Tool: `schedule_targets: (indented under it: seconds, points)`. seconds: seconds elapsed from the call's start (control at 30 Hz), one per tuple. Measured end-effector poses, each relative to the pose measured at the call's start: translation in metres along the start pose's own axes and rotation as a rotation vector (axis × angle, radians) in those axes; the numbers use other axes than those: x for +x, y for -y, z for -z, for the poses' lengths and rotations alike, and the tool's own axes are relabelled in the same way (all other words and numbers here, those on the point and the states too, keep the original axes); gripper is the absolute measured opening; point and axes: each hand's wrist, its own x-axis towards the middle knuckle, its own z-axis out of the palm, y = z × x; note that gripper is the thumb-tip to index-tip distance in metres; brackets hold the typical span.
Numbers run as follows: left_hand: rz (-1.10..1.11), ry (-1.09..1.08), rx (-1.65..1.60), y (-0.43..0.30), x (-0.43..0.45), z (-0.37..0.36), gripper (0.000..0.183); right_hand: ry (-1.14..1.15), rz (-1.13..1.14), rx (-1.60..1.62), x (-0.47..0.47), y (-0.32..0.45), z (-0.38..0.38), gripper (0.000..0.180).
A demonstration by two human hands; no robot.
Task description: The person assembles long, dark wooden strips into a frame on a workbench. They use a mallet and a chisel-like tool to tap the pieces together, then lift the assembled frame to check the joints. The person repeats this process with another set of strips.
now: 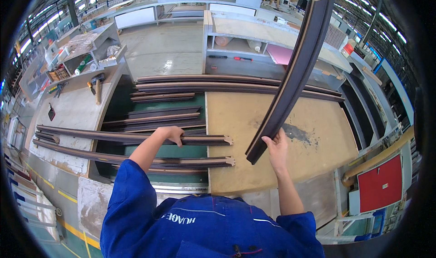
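My right hand [278,149] grips the lower end of a dark moulding profile [289,77] with a light wooden-looking strip, which rises tilted towards the upper right. Around a long dark profile [129,137] my left hand [172,135] rests near its right end, thumb and fingers over it; its grip is partly hidden. A second long profile [136,158] lies nearer to me, roughly parallel, and both have notched ends at the edge of a tan board [245,179]. Shorter dark profiles [163,97] lie on the green surface beyond my left hand.
Long profiles [204,85] run along the bench's far side. On the left worktop [71,111] are a mallet [98,91] and a small dark red-edged object [51,113]. A shelf unit [245,24] stands beyond; a red panel [380,183] is at the right.
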Motion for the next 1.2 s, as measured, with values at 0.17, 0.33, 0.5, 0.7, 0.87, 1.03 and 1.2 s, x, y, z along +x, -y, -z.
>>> schedule_targets:
  seconds: [0.17,0.33,0.5,0.7,0.87,1.03,1.2]
  points:
    - [-0.026,-0.107,-0.016,0.001,0.006,-0.011,0.067,0.027,0.015,0.101,0.032,-0.038,-0.012,0.048]
    - [0.032,-0.02,-0.029,-0.002,0.0,-0.01,0.077,0.069,0.03,0.113,0.056,-0.059,-0.026,0.046]
    - [0.042,-0.098,-0.061,-0.007,-0.001,-0.013,0.084,0.073,0.027,0.178,0.061,-0.09,-0.043,0.048]
    - [-0.382,-0.537,-0.232,-0.103,0.022,-0.004,0.078,0.048,0.073,0.113,0.045,-0.123,-0.063,0.053]
    - [-0.303,-0.676,-0.252,-0.15,0.054,-0.019,0.057,0.036,0.088,0.108,0.039,-0.11,-0.075,0.056]
    - [-0.387,-0.773,-0.246,-0.144,0.058,-0.024,0.051,-0.008,0.064,0.075,0.03,-0.116,-0.079,0.06]
    - [-0.383,-0.81,-0.24,-0.15,0.06,-0.023,0.038,0.004,-0.002,0.142,0.03,-0.112,-0.075,0.057]
